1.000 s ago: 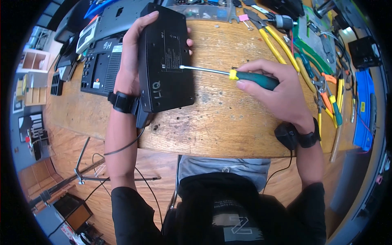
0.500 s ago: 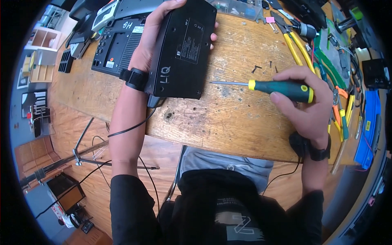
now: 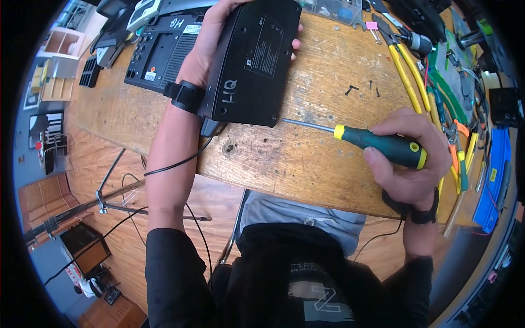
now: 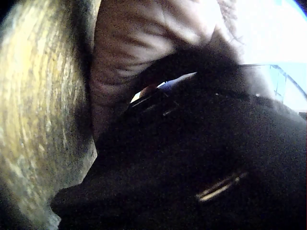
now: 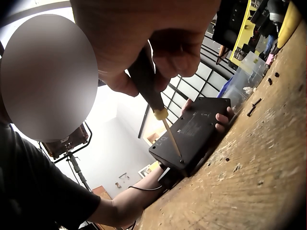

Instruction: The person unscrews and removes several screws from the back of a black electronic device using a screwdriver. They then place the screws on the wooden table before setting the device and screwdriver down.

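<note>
A flat black electronics box (image 3: 249, 82), marked HQ and bearing a printed label, is held tilted above the bench in my left hand (image 3: 210, 34). Fingers wrap its far edge, and the left wrist view shows the palm (image 4: 144, 43) against its dark casing (image 4: 192, 143). My right hand (image 3: 413, 147) grips a screwdriver (image 3: 377, 145) with a green and yellow handle. Its shaft points left, and in the right wrist view the tip sits right at a screw hole (image 5: 182, 162) in the box's near corner. Several dark screws (image 3: 351, 89) lie on the wood beyond the screwdriver.
A second black device (image 3: 164, 52) marked HQ lies behind my left arm on the wooden bench (image 3: 306, 164). Yellow-handled cutters (image 3: 407, 76), pliers and other tools crowd the right side. A clear parts box (image 3: 333, 10) stands at the back. Cables trail from both wrists.
The screwdriver tip has gone from over the box's label edge to its near right corner. My right hand has come nearer my body, and the screws have come into view.
</note>
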Tool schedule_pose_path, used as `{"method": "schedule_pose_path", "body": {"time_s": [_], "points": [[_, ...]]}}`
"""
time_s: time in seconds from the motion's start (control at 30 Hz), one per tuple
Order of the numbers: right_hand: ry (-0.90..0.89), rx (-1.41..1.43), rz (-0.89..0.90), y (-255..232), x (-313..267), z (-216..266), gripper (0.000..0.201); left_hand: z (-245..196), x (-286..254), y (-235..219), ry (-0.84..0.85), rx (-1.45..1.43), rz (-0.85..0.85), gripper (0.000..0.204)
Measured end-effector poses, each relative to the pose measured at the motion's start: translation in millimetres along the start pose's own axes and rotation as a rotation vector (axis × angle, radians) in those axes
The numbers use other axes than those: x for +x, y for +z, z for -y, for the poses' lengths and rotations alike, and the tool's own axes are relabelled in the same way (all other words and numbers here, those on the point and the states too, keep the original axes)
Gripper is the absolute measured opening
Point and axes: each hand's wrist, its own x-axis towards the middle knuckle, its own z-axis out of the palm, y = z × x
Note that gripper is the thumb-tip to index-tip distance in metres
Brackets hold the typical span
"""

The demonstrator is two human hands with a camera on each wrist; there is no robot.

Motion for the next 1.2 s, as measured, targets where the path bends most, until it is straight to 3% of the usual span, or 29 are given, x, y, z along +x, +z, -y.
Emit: {"method": "schedule_pose_path", "body": {"time_s": [0.13,0.33,0.83,1.03,1.2], "points": [[0.046,-0.001,0.022,1.4,-4.9,-1.8,0.028,0.4,-2.4,9.4,0.019,0.052,-0.062,0.065],[0.057,0.03,0.014,5.0,-3.7,-2.0,0.027,1.0,2.7,-5.2,0.004,0.014,0.03,0.066],[0.029,0.02,-0.023,7.4,0.3,-2.9,0.024,0.0,2.2,-3.1,0.006,0.023,0.015,0.066],[0.052,0.027,0.011,6.3,-2.6,-1.9,0.027,0.7,-1.8,8.9,0.022,0.069,-0.062,0.066],[0.061,0.03,0.034,5.2,-3.7,-1.3,0.028,0.7,2.1,-2.7,0.005,0.016,0.022,0.066]]}}
